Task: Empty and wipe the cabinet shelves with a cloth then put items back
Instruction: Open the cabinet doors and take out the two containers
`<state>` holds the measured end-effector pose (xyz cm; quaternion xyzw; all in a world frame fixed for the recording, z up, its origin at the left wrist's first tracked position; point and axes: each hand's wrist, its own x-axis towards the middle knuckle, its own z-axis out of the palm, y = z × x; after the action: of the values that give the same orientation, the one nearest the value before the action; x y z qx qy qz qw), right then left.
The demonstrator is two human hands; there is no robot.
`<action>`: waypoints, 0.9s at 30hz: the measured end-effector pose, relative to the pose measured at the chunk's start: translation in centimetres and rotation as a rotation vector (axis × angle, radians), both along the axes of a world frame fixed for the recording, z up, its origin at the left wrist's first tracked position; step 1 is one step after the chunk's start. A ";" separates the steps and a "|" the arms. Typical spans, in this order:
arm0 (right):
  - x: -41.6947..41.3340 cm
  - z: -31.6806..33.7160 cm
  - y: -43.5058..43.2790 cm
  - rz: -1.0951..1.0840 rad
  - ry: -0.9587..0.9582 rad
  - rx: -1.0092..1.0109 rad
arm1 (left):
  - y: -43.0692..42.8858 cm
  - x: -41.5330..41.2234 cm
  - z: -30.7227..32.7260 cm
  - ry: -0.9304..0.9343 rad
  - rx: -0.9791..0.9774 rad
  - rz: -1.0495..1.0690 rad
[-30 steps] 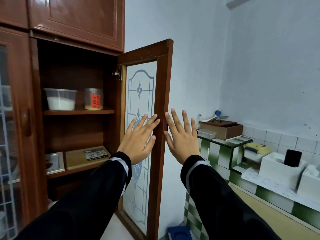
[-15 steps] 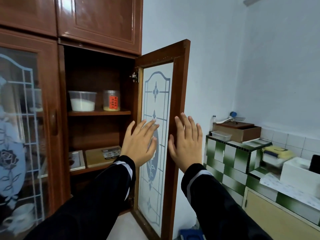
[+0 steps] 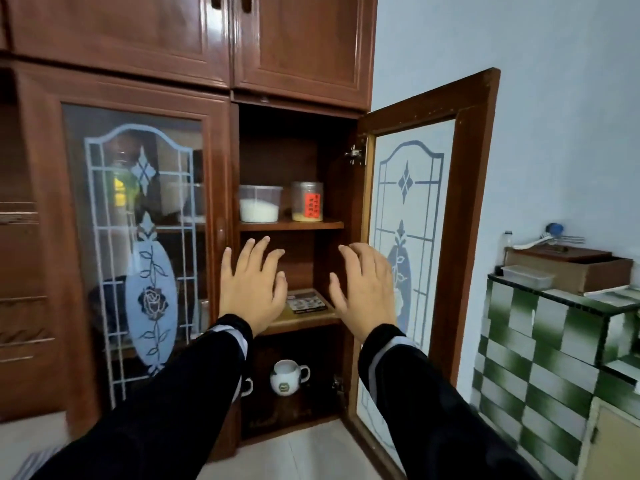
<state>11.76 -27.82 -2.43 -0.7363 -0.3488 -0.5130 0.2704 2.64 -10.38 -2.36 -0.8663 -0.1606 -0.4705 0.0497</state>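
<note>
A brown wooden cabinet (image 3: 221, 81) stands with its right glass door (image 3: 474, 209) swung open. On the top shelf (image 3: 291, 225) sit a clear tub of white powder (image 3: 259, 204) and a clear jar with a red label (image 3: 307, 201). A flat tan board with a printed card (image 3: 304, 308) lies on the middle shelf. A white mug (image 3: 287, 377) stands on the bottom shelf. My left hand (image 3: 251, 285) and my right hand (image 3: 367, 289) are raised in front of the middle shelf, fingers spread, holding nothing.
The left cabinet door (image 3: 138, 237) is closed, with jars dimly visible behind its patterned glass. A green-and-white tiled counter (image 3: 554, 334) on the right carries a brown box (image 3: 571, 268) and a clear tub (image 3: 528, 276). Pale floor (image 3: 301, 455) lies below.
The view has swung left and down, so the bottom shelf and mug show. Both hands moved left from the open door's edge to the front of the shelves.
</note>
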 end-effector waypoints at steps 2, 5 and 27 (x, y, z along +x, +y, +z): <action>-0.7 -0.2 2.1 0.037 0.011 0.006 | 1.8 -1.2 -0.1 0.000 -0.005 0.038; -1.6 -0.4 5.1 0.095 0.021 0.010 | 4.4 -3.0 -0.3 0.010 -0.018 0.104; 5.5 0.5 18.6 0.373 0.110 -0.330 | 13.1 1.2 1.7 0.007 -0.041 0.339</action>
<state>17.31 -9.25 -1.91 -0.7201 -0.5424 -0.3495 0.2552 3.88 2.76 -0.67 -0.8292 -0.3139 -0.4490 0.1113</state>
